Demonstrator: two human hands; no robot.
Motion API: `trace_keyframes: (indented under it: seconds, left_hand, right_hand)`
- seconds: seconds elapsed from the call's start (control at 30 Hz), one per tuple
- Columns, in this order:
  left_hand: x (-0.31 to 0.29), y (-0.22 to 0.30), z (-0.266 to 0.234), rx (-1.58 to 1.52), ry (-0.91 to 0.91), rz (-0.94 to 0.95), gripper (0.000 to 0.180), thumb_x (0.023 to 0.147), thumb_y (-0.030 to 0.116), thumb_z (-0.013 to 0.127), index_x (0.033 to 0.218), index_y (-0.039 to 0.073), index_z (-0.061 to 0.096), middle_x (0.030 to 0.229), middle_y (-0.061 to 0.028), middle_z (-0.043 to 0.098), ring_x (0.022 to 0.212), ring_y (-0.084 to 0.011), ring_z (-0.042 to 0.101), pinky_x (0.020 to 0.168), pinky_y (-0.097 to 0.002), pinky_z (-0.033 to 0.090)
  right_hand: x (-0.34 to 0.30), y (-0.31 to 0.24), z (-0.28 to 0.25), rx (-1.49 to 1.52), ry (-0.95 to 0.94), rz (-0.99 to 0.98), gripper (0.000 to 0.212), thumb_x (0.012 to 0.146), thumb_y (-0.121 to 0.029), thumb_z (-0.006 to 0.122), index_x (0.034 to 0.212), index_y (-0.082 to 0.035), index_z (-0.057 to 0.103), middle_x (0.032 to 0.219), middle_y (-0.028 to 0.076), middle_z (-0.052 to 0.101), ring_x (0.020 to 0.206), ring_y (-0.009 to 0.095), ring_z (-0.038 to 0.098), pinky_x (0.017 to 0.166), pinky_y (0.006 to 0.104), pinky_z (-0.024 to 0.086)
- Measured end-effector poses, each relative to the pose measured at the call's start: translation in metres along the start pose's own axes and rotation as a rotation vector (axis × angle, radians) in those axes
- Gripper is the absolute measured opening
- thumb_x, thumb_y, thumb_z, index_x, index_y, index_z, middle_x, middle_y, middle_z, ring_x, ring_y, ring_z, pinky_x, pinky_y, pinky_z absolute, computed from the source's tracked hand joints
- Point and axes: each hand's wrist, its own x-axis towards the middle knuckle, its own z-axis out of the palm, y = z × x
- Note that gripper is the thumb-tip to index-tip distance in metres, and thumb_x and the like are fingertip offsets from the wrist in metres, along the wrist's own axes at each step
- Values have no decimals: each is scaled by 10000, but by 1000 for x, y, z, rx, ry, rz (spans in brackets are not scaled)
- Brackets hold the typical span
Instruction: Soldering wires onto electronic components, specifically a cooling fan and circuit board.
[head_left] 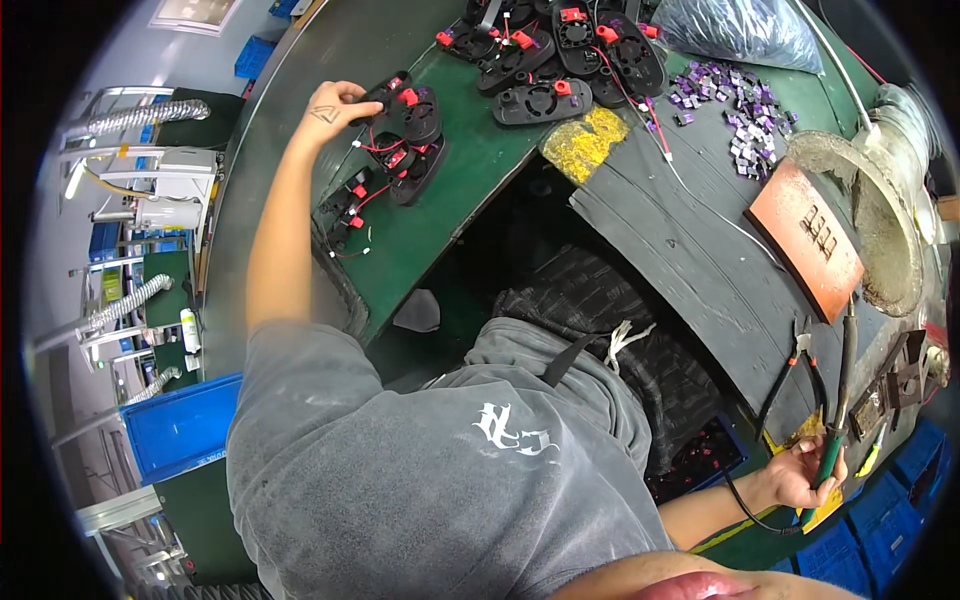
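Observation:
My left hand (pixel 338 110) is stretched out to the far left, thumb and fingers closed on the edge of a black plastic housing (pixel 420 118) with red parts. More such black pieces with red connectors and thin wires, among them a black housing (pixel 418 172), lie just below it on the green mat. At the lower right my right hand (pixel 808 474) grips a soldering iron (pixel 830 453) by its green handle. The iron's metal shaft points up toward a copper-coloured board (pixel 806 240) bearing a few dark marks. Beside the shaft lie black-handled pliers (pixel 799 355).
Several black housings (pixel 575 60) are piled at the back, near a clear plastic bag (pixel 740 32). Small purple-and-silver parts (pixel 740 112) are scattered on the grey bench (pixel 660 240). A round fume duct (pixel 880 235) stands at the right. Blue bins (pixel 185 425) sit at the left.

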Motion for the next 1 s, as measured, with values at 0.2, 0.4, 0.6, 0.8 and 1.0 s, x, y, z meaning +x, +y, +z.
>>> trace_keyframes:
  seconds: [0.2, 0.4, 0.6, 0.8, 1.0]
  left_hand:
    - [5, 0, 24, 45, -73, -8, 649, 625, 489, 816, 1051, 13, 699, 1081, -184, 615, 1031, -290, 602, 914, -371, 470]
    - [10, 6, 13, -233, -416, -92, 735, 681, 443, 798, 1210, -26, 599, 1170, -201, 610, 1112, -276, 576, 961, -360, 436]
    - [17, 21, -4, -303, -432, -117, 684, 739, 368, 778, 1280, 16, 553, 1209, -148, 585, 1147, -224, 536, 1023, -337, 375]
    - [55, 99, -11, -72, -35, 262, 587, 803, 493, 682, 1146, 17, 654, 1203, -205, 599, 1080, -263, 598, 936, -368, 466]
    - [119, 161, 14, -48, -137, 145, 673, 755, 624, 657, 985, -8, 700, 823, -116, 685, 718, -167, 609, 708, -299, 486]
  right_hand:
    - [-2, 1, 14, -62, 154, -55, 456, 886, -379, 452, 1050, 15, 612, 835, 212, 647, 577, 253, 564, 491, 288, 428]
    - [0, 2, 6, -34, 40, -31, 445, 890, -360, 450, 1057, 19, 611, 842, 211, 651, 578, 257, 562, 502, 296, 433]
    - [0, 3, 6, -27, 59, -64, 442, 887, -358, 451, 1062, 17, 608, 870, 207, 658, 578, 250, 559, 506, 296, 434]
    - [-4, 1, 10, -65, 115, -67, 437, 883, -362, 458, 1057, 11, 603, 914, 182, 665, 597, 241, 579, 513, 289, 442]
    - [-6, 2, 5, -10, 3, -44, 424, 881, -342, 468, 1094, 4, 586, 980, 186, 673, 734, 258, 637, 568, 284, 485]
